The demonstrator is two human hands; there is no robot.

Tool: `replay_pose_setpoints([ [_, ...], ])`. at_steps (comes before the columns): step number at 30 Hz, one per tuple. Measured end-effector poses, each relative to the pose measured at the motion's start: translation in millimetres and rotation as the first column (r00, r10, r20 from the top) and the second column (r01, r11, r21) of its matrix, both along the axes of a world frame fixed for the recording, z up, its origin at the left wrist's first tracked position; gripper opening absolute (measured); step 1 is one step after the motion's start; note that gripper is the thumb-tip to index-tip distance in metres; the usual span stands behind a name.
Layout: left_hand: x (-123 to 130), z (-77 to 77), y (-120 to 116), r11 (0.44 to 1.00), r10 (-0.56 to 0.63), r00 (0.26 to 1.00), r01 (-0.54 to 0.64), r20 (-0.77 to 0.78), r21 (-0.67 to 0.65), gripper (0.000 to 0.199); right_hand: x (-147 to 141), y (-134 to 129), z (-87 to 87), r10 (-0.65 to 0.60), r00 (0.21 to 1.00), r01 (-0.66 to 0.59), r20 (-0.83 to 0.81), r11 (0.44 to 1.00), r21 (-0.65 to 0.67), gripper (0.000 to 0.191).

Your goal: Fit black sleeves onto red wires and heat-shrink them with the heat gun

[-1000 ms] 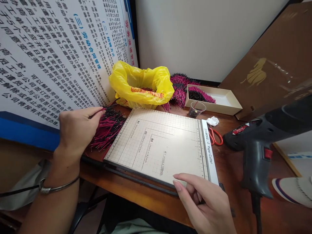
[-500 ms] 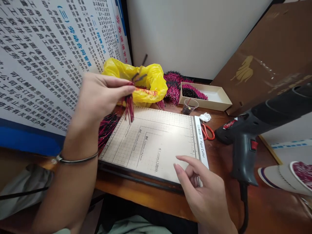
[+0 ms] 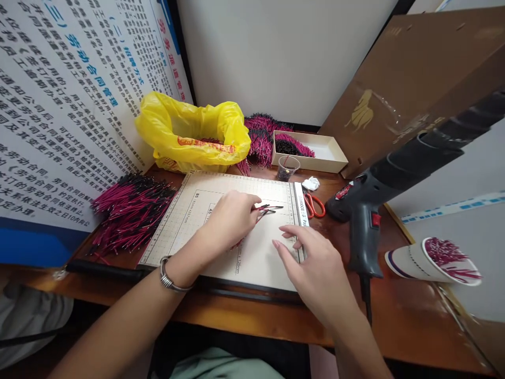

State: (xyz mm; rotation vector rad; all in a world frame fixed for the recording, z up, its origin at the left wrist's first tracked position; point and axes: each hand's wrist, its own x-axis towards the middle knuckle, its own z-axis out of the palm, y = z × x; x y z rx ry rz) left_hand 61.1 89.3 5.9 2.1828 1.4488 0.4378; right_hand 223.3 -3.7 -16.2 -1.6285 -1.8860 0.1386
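Observation:
My left hand [image 3: 234, 217] is closed over the paper cutter board [image 3: 189, 231]. A few thin red and black wires [image 3: 270, 209] stick out of its fingers toward the right, with black ends apart from each other; some red strands show below the palm. My right hand [image 3: 313, 260] hovers over the board's right edge, thumb and fingers apart and nothing between them. At the left of the board lies a big heap of red wires with black ends [image 3: 134, 210].
Behind the board stand a yellow plastic bag [image 3: 197, 147], more wire bundles [image 3: 261, 145], a shallow box [image 3: 331, 152] and a clear cup [image 3: 288, 168]. Orange-handled scissors [image 3: 314, 206], a heat gun [image 3: 365, 226] and a paper cup of red pieces [image 3: 414, 260] are at the right.
My left hand has come down and right from in front of the yellow bag to the board, still holding the wires. The right hand stays near the board's right edge. The view has shifted.

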Motion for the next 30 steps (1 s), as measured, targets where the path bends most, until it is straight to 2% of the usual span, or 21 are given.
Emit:
replay_pose_setpoints([
  [4, -7.1, -2.2, -13.7, 0.999, -0.036, 0.998, 0.036, -0.047, 0.01, 0.018, 12.1, 18.3, 8.4, 0.087, 0.992, -0.081, 0.091, 0.994, -0.068, 0.021],
  [7, -17.4, -6.9, -25.4, 0.996, -0.073, 0.997, 0.073, -0.002, 0.058, 0.032, 16.6, 35.8, 17.8, 0.177, 0.967, -0.147, 0.184, 0.975, -0.167, 0.031],
  [9, -24.5, -12.7, -33.5, 0.992, -0.015, 1.0, 0.016, -0.009, 0.129, 0.04, 17.0, 47.1, 24.0, 0.238, 0.94, -0.179, 0.244, 0.954, -0.241, 0.039],
  [12, -32.9, -22.9, -43.8, 0.97, 0.118, 0.988, -0.093, -0.098, 0.223, 0.045, 15.5, 61.4, 28.5, 0.306, 0.902, -0.199, 0.306, 0.921, -0.335, 0.048],
  [14, -36.8, -28.5, -48.0, 0.958, 0.127, 0.986, -0.094, -0.109, 0.27, 0.041, 14.4, 68.7, 27.6, 0.333, 0.887, -0.209, 0.319, 0.907, -0.366, 0.051],
  [17, -41.2, -32.9, -49.5, 0.964, 0.026, 0.999, -0.018, -0.025, 0.266, 0.027, 14.1, 75.3, 24.1, 0.359, 0.878, -0.226, 0.317, 0.894, -0.387, 0.047],
  [20, -44.4, -34.4, -47.4, 0.972, -0.074, 0.994, 0.054, 0.076, 0.228, 0.027, 15.2, 76.1, 23.8, 0.366, 0.877, -0.229, 0.31, 0.887, -0.401, 0.039],
  [25, -46.4, -36.1, -45.2, 0.976, -0.104, 0.984, 0.073, 0.144, 0.207, 0.028, 18.3, 65.6, 28.3, 0.378, 0.887, -0.24, 0.266, 0.868, -0.434, 0.026],
  [30, -47.5, -34.0, -47.2, 0.976, -0.159, 0.968, 0.125, 0.192, 0.178, 0.025, 23.7, 45.7, 26.5, 0.378, 0.901, -0.256, 0.211, 0.858, -0.445, 0.028],
])
